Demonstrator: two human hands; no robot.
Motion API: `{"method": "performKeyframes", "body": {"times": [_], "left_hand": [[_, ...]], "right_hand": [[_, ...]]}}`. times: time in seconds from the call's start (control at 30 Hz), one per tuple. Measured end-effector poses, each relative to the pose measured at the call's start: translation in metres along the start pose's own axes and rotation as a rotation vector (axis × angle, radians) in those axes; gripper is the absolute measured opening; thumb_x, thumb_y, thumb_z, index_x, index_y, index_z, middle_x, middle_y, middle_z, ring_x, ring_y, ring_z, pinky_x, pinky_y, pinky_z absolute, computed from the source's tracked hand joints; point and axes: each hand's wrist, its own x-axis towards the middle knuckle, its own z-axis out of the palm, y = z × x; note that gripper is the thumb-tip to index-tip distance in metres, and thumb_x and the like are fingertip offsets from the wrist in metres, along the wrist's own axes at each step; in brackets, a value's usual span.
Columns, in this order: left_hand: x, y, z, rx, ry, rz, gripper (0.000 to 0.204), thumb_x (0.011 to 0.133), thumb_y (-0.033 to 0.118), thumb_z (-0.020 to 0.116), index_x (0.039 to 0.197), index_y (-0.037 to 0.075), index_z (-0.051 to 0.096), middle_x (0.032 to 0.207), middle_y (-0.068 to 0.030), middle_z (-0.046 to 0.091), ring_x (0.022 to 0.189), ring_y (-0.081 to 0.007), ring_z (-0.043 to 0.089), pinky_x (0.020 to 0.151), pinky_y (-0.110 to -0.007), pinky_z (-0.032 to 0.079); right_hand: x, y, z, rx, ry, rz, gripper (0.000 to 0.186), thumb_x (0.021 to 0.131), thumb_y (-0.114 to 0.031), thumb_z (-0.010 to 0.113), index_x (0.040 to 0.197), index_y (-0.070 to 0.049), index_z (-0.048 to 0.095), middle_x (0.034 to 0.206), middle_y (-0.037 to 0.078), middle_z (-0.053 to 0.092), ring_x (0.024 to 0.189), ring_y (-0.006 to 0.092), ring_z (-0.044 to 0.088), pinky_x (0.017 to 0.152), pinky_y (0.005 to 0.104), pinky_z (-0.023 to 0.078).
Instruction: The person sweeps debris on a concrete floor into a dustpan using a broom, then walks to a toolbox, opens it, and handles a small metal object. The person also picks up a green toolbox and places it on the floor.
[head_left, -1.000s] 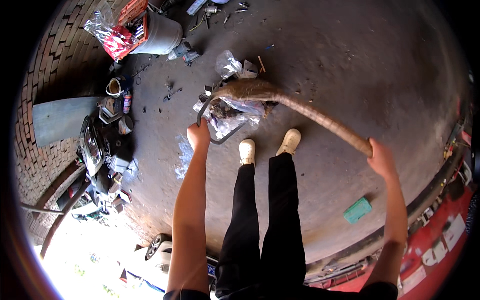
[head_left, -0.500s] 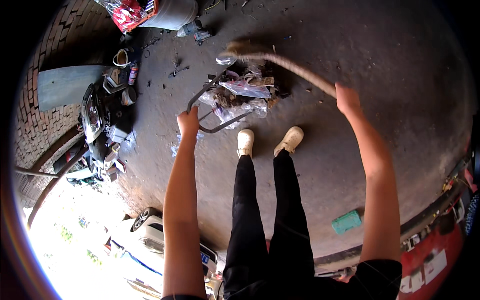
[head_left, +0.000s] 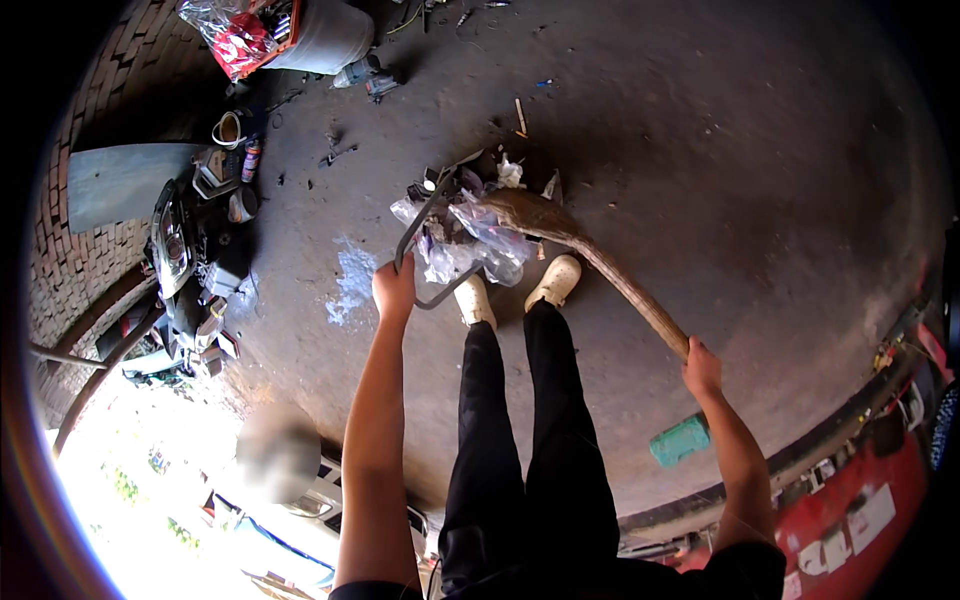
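My left hand [head_left: 393,290] grips the bent grey metal handle of a dustpan [head_left: 418,222] that stands on the concrete floor just ahead of my white shoes [head_left: 515,290]. My right hand [head_left: 702,368] holds the end of a long brown broom [head_left: 620,285]. The broom's brush head [head_left: 520,210] lies against a heap of clear plastic wrappers and small litter [head_left: 470,245] at the pan. My black trouser legs run down the middle of the view.
A heap of dark vehicle parts [head_left: 190,260] and a grey panel [head_left: 115,180] lie along the brick wall [head_left: 70,260] on the left. A grey bin [head_left: 325,35] and red bag [head_left: 240,40] stand at the top. A teal block [head_left: 680,440] lies lower right.
The broom reached out ahead, then my right hand drew it back, bringing the brush head against the litter near my shoes. My left hand stayed on the dustpan handle.
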Motion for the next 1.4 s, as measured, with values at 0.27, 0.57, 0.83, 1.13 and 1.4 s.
{"method": "performKeyframes", "body": {"times": [0.27,0.57,0.83,1.13,1.4], "left_hand": [[0.019,0.004,-0.01,0.079,0.141,-0.035,0.044,0.081,0.037,0.052,0.075,-0.005,0.064,0.072,-0.0278,0.06,0.075,-0.044,0.06,0.069,-0.048,0.046],[0.008,0.017,-0.003,0.064,0.125,-0.082,0.042,0.079,0.035,0.051,0.075,-0.004,0.065,0.073,-0.027,0.061,0.074,-0.0438,0.061,0.069,-0.048,0.047],[0.008,0.02,-0.003,0.073,0.149,-0.069,0.044,0.081,0.038,0.052,0.075,-0.003,0.066,0.072,-0.0262,0.061,0.073,-0.043,0.061,0.068,-0.047,0.048],[0.015,0.014,-0.006,0.1,0.125,-0.039,0.043,0.08,0.038,0.052,0.076,-0.003,0.067,0.076,-0.0258,0.063,0.077,-0.0427,0.062,0.072,-0.048,0.049],[0.022,0.006,-0.01,0.079,0.106,-0.029,0.045,0.078,0.039,0.052,0.078,-0.003,0.067,0.079,-0.0264,0.063,0.078,-0.0426,0.062,0.073,-0.047,0.049]], "right_hand": [[0.028,-0.011,-0.094,-0.016,0.231,0.01,0.045,0.074,-0.009,0.067,0.113,-0.006,0.045,0.095,0.018,0.063,0.088,0.0357,0.061,0.074,0.0443,0.05],[0.134,-0.089,-0.011,-0.039,0.083,0.186,0.024,0.088,-0.011,0.05,0.109,-0.001,0.049,0.099,0.02,0.063,0.094,0.0353,0.062,0.076,0.0437,0.051],[-0.013,-0.219,0.173,0.577,-0.463,0.263,0.027,0.064,-0.006,0.066,0.087,0.006,0.056,0.076,0.022,0.064,0.066,0.0304,0.067,0.057,0.0385,0.055],[-0.089,-0.241,0.097,0.585,-0.668,0.061,0.027,0.067,-0.008,0.065,0.084,0.011,0.054,0.058,0.017,0.062,0.049,0.0242,0.063,0.047,0.0336,0.052],[-0.127,-0.208,0.033,0.213,-0.511,-0.089,0.034,0.069,-0.008,0.064,0.096,0.008,0.053,0.09,0.028,0.062,0.088,0.0401,0.062,0.075,0.0459,0.051]]}}
